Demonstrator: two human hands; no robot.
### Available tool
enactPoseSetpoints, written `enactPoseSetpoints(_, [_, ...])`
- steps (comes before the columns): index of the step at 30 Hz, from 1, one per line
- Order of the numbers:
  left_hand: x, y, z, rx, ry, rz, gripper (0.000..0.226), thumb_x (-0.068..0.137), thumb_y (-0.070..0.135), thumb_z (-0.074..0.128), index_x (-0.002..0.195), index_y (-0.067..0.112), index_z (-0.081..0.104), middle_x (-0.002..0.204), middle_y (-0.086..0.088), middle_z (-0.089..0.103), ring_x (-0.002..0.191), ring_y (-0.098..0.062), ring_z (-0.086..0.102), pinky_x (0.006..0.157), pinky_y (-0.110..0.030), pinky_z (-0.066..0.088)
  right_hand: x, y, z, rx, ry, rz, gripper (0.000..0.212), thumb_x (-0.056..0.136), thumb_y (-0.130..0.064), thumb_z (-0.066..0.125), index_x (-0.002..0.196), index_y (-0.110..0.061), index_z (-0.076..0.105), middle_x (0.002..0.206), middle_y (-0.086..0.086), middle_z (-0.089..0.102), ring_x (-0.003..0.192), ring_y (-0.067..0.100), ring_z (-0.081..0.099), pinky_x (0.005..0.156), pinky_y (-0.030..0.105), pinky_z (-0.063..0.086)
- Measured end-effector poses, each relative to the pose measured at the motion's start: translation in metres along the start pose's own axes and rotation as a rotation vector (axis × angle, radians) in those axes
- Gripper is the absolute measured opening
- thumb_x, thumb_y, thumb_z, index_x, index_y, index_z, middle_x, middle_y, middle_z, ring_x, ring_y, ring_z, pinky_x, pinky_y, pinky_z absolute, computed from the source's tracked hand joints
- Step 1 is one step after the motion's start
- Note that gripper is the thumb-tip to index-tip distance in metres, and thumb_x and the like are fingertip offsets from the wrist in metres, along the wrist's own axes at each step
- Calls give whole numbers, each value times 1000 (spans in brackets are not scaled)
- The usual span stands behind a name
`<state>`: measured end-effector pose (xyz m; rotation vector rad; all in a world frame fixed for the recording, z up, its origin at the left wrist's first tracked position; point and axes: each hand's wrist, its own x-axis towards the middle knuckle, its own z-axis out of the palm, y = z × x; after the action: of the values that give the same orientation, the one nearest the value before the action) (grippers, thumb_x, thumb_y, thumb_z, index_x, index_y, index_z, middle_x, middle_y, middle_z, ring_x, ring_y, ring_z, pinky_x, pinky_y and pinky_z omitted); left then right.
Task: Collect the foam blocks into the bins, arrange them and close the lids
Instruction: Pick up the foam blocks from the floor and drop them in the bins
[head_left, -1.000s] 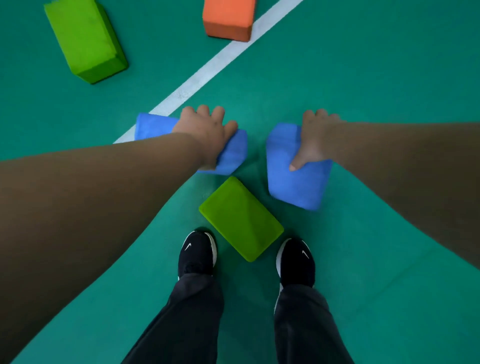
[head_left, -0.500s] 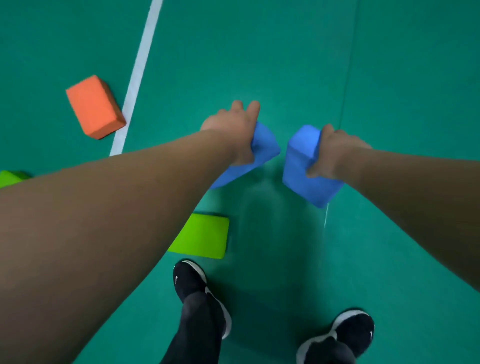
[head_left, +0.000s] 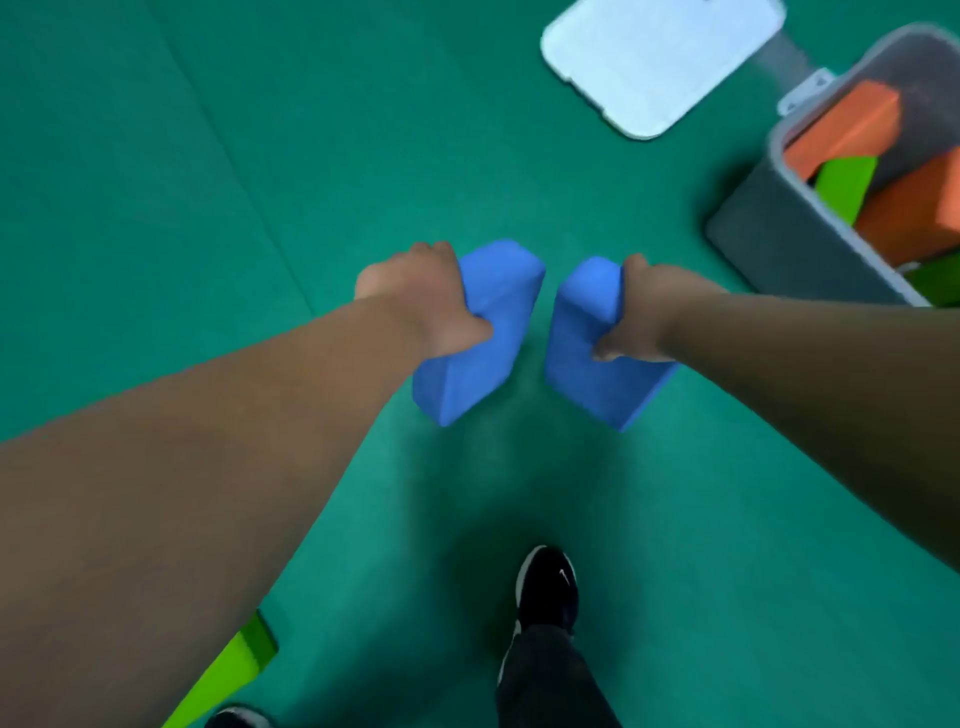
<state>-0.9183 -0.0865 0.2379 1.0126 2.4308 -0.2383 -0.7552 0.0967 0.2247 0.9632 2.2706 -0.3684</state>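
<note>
Key relation: bin (head_left: 769, 249) lies ahead-right of both grips, well apart. R grip (head_left: 649, 312) is nearer it, L grip (head_left: 415, 306) farther.
L grip: clenched on L block (head_left: 483, 312), thumb on near face, fingers over far side.
R grip: clenched on R block (head_left: 592, 374), same hold, mirrored.
Blocks: both blue, side by side w/ a narrow gap, not touching. Long axes run roughly away from the body, tilted. Both look clear of the floor.
Bin: open, orange block (head_left: 841, 130) and green ones lying jumbled inside.
Lid (head_left: 660, 57): flat on floor, left of bin, apart from it.
Step (judged): carrying the pair to the bin.
Next (judged): swing right, R block in first, L after. Contents prob. need straightening before lid fits.
Left out: green block (head_left: 234, 665) on floor, back-left, near a shoe.
</note>
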Motion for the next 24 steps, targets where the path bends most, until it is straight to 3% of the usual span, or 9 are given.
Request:
enactPoseSetpoints(5, [49, 167, -57, 34, 90, 230, 73, 69, 60, 71, 121, 15, 45, 120, -9, 54, 110, -34, 62, 75, -40, 43, -16, 180, -47, 260, 72, 220, 109, 59, -67, 87, 136, -6, 39, 129, 20, 60, 114, 39, 61, 80, 40, 48])
enactPoseSetpoints(11, [84, 335, -111, -48, 257, 483, 72, 68, 61, 69, 119, 16, 46, 118, -8, 51, 109, -34, 56, 74, -40, 42, -36, 332, -76, 577, 259, 409, 106, 63, -67, 86, 139, -8, 42, 132, 17, 59, 111, 35, 59, 78, 35, 40])
enactPoseSetpoints(14, [106, 405, -134, -123, 361, 550, 77, 66, 59, 68, 125, 15, 47, 120, -7, 51, 112, -33, 53, 77, -44, 46, -31, 384, -90, 655, 342, 492, 96, 69, -64, 83, 136, -10, 40, 130, 14, 57, 98, 31, 52, 77, 37, 39])
enactPoseSetpoints(17, [129, 465, -159, -235, 426, 621, 72, 65, 54, 66, 124, 16, 50, 121, -6, 52, 115, -32, 52, 82, -45, 49, -16, 424, -108, 655, 391, 544, 91, 73, -59, 80, 137, -10, 39, 133, 15, 55, 111, 35, 57, 81, 39, 44])
enactPoseSetpoints(21, [170, 520, -176, -239, 400, 699, 66, 66, 50, 69, 120, 18, 50, 123, -5, 50, 117, -31, 50, 82, -42, 46, 16, 459, -126, 684, 438, 605, 90, 75, -53, 77, 143, -9, 37, 138, 14, 53, 117, 35, 58, 84, 38, 45])
enactPoseSetpoints(24, [207, 544, -165, -304, 281, 721, 71, 67, 46, 76, 127, 16, 53, 126, -7, 51, 117, -30, 53, 92, -39, 48, 31, 470, -126, 634, 401, 642, 86, 79, -49, 77, 142, -7, 36, 138, 19, 50, 120, 40, 56, 91, 41, 47])
